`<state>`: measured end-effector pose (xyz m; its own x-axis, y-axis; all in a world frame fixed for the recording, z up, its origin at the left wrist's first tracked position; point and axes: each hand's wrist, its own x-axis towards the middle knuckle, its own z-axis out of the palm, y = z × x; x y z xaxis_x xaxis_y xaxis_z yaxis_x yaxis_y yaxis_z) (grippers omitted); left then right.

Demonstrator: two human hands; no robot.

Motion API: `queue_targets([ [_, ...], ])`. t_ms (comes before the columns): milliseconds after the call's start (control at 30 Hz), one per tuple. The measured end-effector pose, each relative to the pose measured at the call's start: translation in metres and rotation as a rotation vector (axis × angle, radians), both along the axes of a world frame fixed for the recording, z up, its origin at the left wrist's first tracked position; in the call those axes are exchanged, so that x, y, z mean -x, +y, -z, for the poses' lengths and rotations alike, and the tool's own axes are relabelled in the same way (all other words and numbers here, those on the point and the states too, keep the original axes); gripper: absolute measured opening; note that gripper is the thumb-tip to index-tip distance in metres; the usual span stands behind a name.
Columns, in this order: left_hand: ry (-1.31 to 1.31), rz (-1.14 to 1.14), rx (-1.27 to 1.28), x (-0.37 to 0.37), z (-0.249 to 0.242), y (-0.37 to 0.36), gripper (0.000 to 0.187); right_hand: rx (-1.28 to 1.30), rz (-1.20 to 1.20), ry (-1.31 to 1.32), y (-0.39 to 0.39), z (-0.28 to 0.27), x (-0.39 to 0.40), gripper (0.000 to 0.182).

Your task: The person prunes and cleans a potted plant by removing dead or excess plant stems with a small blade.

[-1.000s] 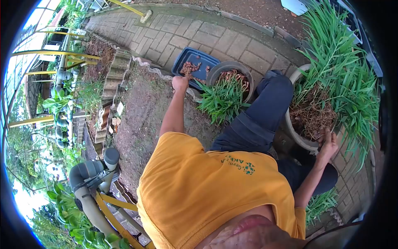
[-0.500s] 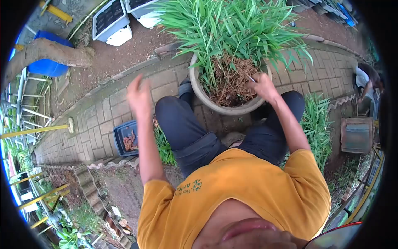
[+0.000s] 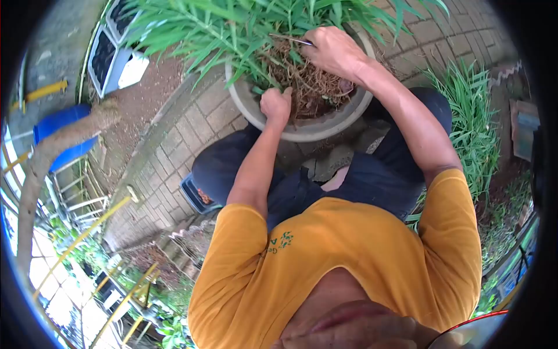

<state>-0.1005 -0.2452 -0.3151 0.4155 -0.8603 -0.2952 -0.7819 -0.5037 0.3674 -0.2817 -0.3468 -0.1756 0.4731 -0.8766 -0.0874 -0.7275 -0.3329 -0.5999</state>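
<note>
A round grey pot (image 3: 302, 135) stands between my knees, holding leafy green plants (image 3: 215, 35) and a mat of brown roots (image 3: 317, 87) over soil. My right hand (image 3: 337, 53) is closed over the pot's far right part, gripping a knife (image 3: 290, 39). Its thin metal blade points left among the stems; its handle is mostly hidden in my fist. At the pot's left inner side, my left hand (image 3: 275, 106) is closed, thumb up, around the base of a plant stem (image 3: 258, 72). The fingers' far side is hidden.
A dark tub (image 3: 199, 195) with reddish-brown pieces sits by my left knee. Cut leafy stalks (image 3: 465, 128) lie to my right. Planter boxes (image 3: 110, 58), a blue barrel (image 3: 64, 131) and a tree trunk (image 3: 43, 174) stand left, beyond the brick path (image 3: 168, 163).
My left hand has come from the air over the path down into the pot and closed at a stem. My right hand, still with the knife, has moved farther into the plants. The view has shifted.
</note>
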Motion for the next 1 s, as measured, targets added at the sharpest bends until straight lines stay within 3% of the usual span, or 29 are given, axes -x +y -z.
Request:
queue_targets([
  [100,0.181,-0.031,0.105,0.021,0.009,-0.008,0.033,0.079,0.047,-0.009,-0.01,-0.003,0.015,0.024],
  [133,0.14,0.055,0.288,0.022,0.029,-0.008,0.03,0.091,0.084,0.009,-0.012,-0.002,0.021,0.024],
  [233,0.011,0.054,0.261,0.034,0.041,-0.022,0.022,0.087,0.193,-0.008,-0.014,0.0,0.036,0.02],
  [333,0.192,0.046,0.338,0.038,0.039,-0.024,0.018,0.035,0.203,0.028,-0.014,0.004,0.054,0.022],
  [433,0.51,-0.103,0.263,0.029,0.038,-0.012,0.017,-0.008,0.26,-0.019,-0.013,0.004,0.067,0.023],
  [467,0.609,-0.121,0.376,0.025,0.045,-0.01,0.006,-0.008,0.256,-0.02,-0.014,0.003,0.07,0.023],
  [600,0.757,-0.114,0.397,0.034,-0.052,-0.031,0.005,-0.03,0.215,-0.02,-0.011,0.005,0.07,0.024],
  [633,0.731,-0.028,0.431,0.023,-0.055,-0.039,0.008,-0.03,0.197,-0.021,-0.01,0.006,0.067,0.024],
  [733,0.873,-0.098,0.452,0.011,-0.086,-0.057,0.009,-0.057,0.138,-0.223,-0.01,0.017,0.05,0.028],
  [833,1.001,-0.066,0.417,0.012,-0.136,-0.067,0.009,-0.38,0.132,-0.644,0.005,0.003,0.029,0.032],
  [900,1.07,-0.044,0.438,0.016,-0.162,-0.075,0.006,-0.582,0.079,-0.575,0.006,-0.007,0.018,0.033],
  [933,1.077,0.007,0.439,0.01,-0.163,-0.081,0.014,-0.568,0.085,-0.528,0.006,-0.006,0.011,0.025],
  [1000,1.181,0.016,0.531,0.013,-0.176,-0.088,0.019,-0.647,0.103,-0.703,0.002,0.002,0.001,0.02],
])
